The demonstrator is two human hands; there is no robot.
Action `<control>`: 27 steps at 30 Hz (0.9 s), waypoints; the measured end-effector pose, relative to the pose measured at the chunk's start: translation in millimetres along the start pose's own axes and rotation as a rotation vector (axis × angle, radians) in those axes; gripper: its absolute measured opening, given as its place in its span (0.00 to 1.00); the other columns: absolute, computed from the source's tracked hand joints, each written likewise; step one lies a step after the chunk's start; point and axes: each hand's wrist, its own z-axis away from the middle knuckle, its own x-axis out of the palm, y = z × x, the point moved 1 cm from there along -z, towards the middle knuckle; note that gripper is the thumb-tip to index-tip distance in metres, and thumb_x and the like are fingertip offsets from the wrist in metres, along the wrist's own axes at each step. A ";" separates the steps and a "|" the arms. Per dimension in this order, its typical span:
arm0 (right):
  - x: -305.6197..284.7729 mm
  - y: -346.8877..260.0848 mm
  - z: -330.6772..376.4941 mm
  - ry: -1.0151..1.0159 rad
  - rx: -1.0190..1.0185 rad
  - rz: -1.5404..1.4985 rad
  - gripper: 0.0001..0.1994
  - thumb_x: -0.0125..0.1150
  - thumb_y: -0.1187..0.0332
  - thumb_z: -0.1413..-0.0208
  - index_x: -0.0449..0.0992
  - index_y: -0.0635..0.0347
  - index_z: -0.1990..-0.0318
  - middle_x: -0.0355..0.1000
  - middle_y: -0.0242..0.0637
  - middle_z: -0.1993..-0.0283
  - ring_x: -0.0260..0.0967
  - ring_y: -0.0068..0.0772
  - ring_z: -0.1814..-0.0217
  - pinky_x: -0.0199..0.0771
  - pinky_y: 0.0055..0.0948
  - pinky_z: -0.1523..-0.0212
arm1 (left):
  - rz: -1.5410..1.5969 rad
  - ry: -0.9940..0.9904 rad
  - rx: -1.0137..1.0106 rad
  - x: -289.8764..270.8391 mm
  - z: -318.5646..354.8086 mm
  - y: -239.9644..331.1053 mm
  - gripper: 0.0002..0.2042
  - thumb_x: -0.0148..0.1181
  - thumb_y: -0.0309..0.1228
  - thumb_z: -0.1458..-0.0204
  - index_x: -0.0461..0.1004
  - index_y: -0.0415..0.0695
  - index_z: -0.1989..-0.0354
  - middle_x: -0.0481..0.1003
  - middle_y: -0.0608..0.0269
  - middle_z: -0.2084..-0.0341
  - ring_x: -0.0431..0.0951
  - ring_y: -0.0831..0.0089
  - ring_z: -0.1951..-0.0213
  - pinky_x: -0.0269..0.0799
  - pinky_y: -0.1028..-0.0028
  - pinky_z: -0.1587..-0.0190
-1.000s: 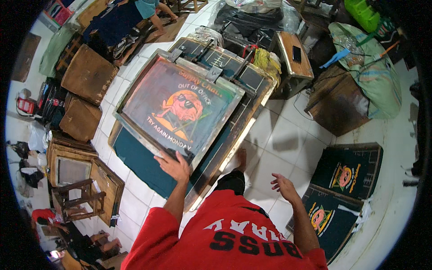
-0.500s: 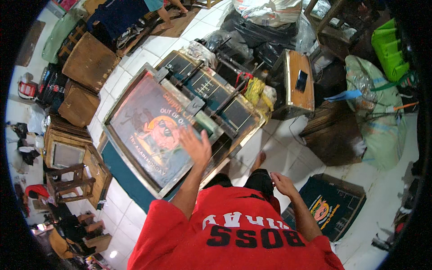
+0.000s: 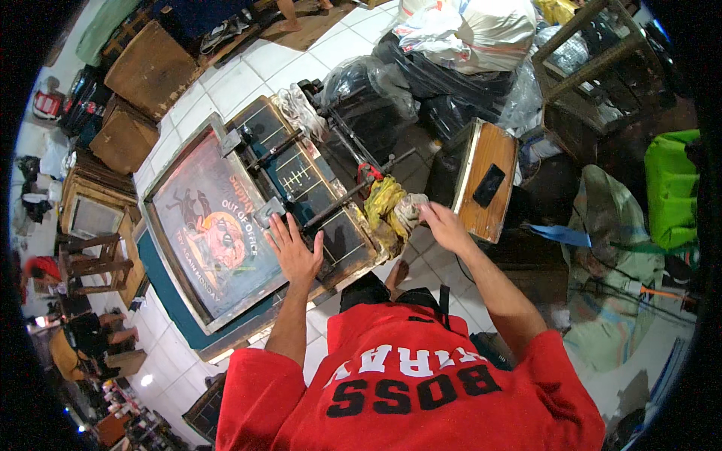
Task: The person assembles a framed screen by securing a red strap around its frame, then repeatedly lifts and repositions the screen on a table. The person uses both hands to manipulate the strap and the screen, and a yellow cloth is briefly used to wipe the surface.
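A screen-printing frame [image 3: 174, 289] with a printed cartoon design and lettering on its mesh lies tilted on a dark green board at the left. My left hand [image 3: 297, 255] is open, its fingers spread over the frame's right edge, next to a metal clamp [image 3: 268, 213]. At the right end of the press, my right hand [image 3: 445, 225] has its fingers curled together at the edge of a pale rag [image 3: 410, 210]. A yellow rag [image 3: 383, 210] hangs bunched beside it. Dark panels with light ruled lines [image 3: 297, 177] run under the press's metal bars [image 3: 331, 214].
Right of my right hand stands a wood-topped box [image 3: 487, 214] with a black phone [image 3: 489, 186] on it. Behind the press are black plastic bags [image 3: 459, 94] and a white sack [image 3: 481, 34]. Boards [image 3: 154, 71] and a wooden stool [image 3: 98, 263] stand at the left.
My right hand has moved from beside my body up and forward to the pale rag. My left hand has shifted from above the printed mesh toward the clamp side. The view has turned.
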 end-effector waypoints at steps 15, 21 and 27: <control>7.8 43.5 -162.6 0.367 0.798 -0.614 0.08 0.48 0.79 0.45 0.72 0.59 0.61 0.71 0.32 0.69 0.69 0.28 0.66 0.70 0.28 0.61 | 0.730 0.005 -0.020 -4.6 -54.1 121.1 0.14 0.59 0.27 0.43 0.74 0.39 0.49 0.76 0.50 0.55 0.75 0.52 0.54 0.70 0.60 0.47; 75.2 112.5 -173.2 -0.248 -0.031 -0.034 0.08 0.53 0.76 0.46 0.79 0.66 0.63 0.78 0.42 0.60 0.72 0.38 0.49 0.67 0.36 0.42 | 0.558 -0.284 0.072 23.3 -49.0 174.3 0.17 0.58 0.27 0.43 0.73 0.40 0.45 0.73 0.48 0.50 0.72 0.51 0.46 0.67 0.59 0.42; 2.3 119.8 -157.7 -0.340 -0.076 -0.043 0.14 0.53 0.64 0.47 0.78 0.68 0.68 0.76 0.51 0.66 0.73 0.56 0.58 0.72 0.44 0.51 | 0.577 -0.243 -0.028 35.8 -44.6 171.1 0.18 0.57 0.21 0.50 0.74 0.39 0.48 0.73 0.49 0.53 0.74 0.50 0.50 0.70 0.58 0.46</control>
